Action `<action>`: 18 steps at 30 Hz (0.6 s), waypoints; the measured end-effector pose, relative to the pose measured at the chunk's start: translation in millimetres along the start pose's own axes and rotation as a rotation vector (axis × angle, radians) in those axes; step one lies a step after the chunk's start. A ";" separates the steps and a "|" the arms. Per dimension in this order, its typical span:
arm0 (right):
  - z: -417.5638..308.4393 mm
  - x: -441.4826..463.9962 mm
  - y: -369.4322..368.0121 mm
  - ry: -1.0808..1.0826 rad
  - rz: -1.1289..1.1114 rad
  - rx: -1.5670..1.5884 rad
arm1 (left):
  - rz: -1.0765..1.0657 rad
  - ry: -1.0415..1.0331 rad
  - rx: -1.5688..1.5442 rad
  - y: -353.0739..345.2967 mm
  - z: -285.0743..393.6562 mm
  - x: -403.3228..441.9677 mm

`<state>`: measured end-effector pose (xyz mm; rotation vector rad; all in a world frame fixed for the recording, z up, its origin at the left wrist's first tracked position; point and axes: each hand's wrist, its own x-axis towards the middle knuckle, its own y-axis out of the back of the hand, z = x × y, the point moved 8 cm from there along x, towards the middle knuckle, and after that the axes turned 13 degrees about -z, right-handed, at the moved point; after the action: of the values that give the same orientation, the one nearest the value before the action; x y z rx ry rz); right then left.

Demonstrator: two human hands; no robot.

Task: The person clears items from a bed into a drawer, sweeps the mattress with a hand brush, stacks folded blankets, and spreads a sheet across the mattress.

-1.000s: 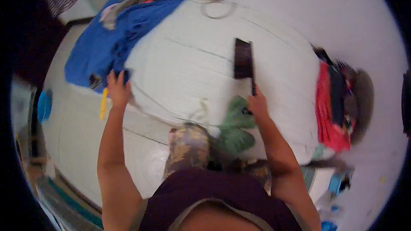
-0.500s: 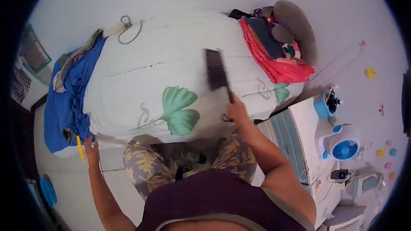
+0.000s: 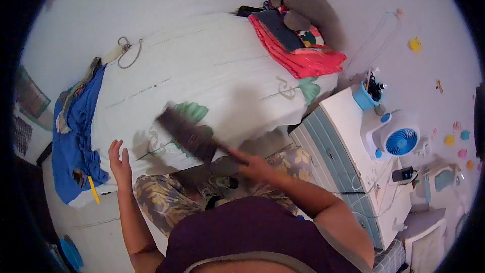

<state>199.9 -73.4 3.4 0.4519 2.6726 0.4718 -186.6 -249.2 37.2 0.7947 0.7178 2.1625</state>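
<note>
My right hand point(image 3: 256, 168) is closed round the handle of a dark brush point(image 3: 187, 134), which is blurred and held above the near edge of the bed. Its head points to the upper left, over a green leaf print on the white sheet point(image 3: 202, 50). My left hand point(image 3: 120, 159) is raised at the bed's near left side, fingers apart and holding nothing. Left of it, a blue cloth point(image 3: 78, 141) covers the bed's end, with a yellow strip point(image 3: 94, 190) hanging from it.
Folded red cloth point(image 3: 303, 64) and a grey cushion point(image 3: 316, 10) lie at the bed's far right. A white cabinet point(image 3: 336, 116) on the right bears a blue basket point(image 3: 365, 97) and a white and blue fan point(image 3: 400, 141). A wire loop point(image 3: 130, 55) lies near the wall.
The view has turned toward the right, bringing in the cabinet. The brush has swung down and left in my right hand. My left hand has come away from the blue cloth and lifted.
</note>
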 end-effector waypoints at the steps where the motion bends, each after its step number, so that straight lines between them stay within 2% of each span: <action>1: 19.5 -10.2 26.1 0.241 0.274 -0.042 | -0.018 -0.014 -0.027 -5.5 9.1 3.3; 2: 48.4 -23.1 50.6 0.157 0.362 -0.098 | -0.032 -0.027 -0.056 -10.3 20.6 6.8; 3: 67.8 -40.4 80.7 0.076 0.446 -0.153 | -0.040 -0.030 0.055 -12.5 41.1 8.0; 5: 73.3 -89.6 132.7 -0.431 0.467 -0.302 | -0.072 -0.059 -0.024 -26.2 40.4 6.3; 7: 109.0 -128.3 169.4 -0.680 0.678 -0.505 | -0.122 -0.013 -0.032 -36.2 52.8 6.4; 10: 100.3 -165.7 186.1 -0.661 0.881 -0.544 | -0.140 -0.199 -0.110 -58.7 84.5 -3.8; 11: 87.7 -164.7 182.4 -0.578 0.902 -0.549 | -0.223 -0.111 -0.234 -74.4 89.7 -6.7; 12: 94.4 -152.0 173.9 -0.415 0.896 -0.401 | -0.306 -0.023 -0.357 -93.2 97.7 -11.0; 14: 98.7 -112.9 143.2 -0.159 0.851 -0.199 | -0.472 0.008 -0.472 -138.4 113.8 -21.5; 16: 60.6 -72.4 101.9 -0.051 0.789 -0.177 | -0.641 0.097 -0.599 -180.9 152.0 -34.2; 17: 25.2 -52.6 73.8 -0.197 0.442 0.081 | -0.678 0.183 -0.843 -194.6 173.8 -46.6; 18: 3.5 -37.2 45.4 -0.056 0.348 0.253 | -0.714 0.267 -1.087 -206.0 192.8 -57.6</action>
<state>244.8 -45.9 29.5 0.9993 2.6150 0.2097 70.7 -124.1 4.3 -0.2997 -0.1290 1.6167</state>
